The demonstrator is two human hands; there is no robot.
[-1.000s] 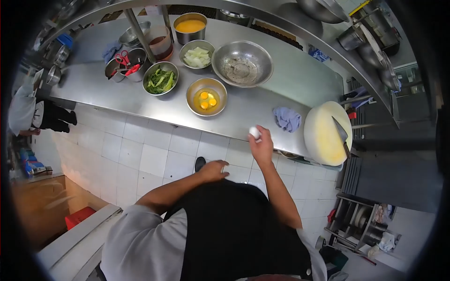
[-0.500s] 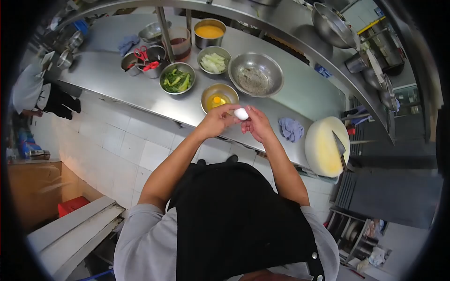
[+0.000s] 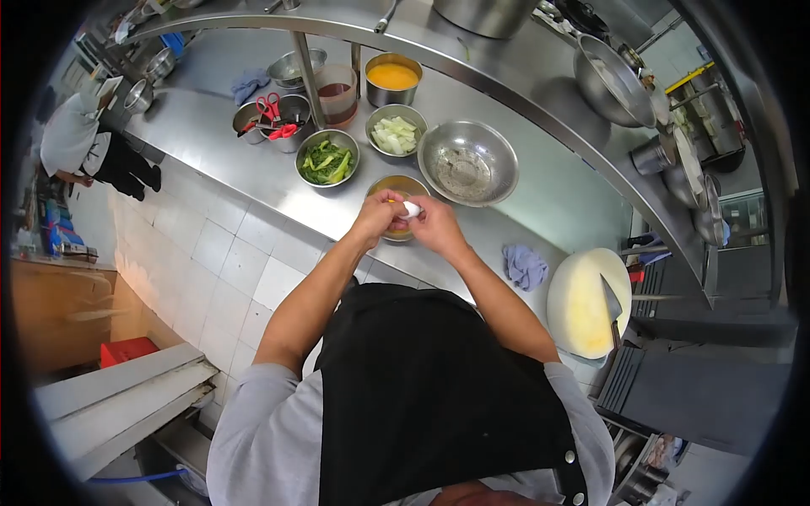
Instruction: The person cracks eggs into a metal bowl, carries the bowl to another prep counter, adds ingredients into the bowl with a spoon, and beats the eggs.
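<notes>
A white egg is held between my left hand and my right hand, with the fingers of both closed on it. Both hands are over a small metal bowl, which they partly cover; its contents are mostly hidden. Just behind stand a bowl of pale cut vegetable and a wide, wet-looking metal bowl. To the left is a bowl of green vegetables.
A round white block with a cleaver lies right, beside a blue cloth. Behind are a pot of orange liquid and red scissors. A metal shelf overhangs the counter. Another person stands far left.
Both hands have moved left with the egg, from beside the small bowl to over it. The camera view has shifted slightly.
</notes>
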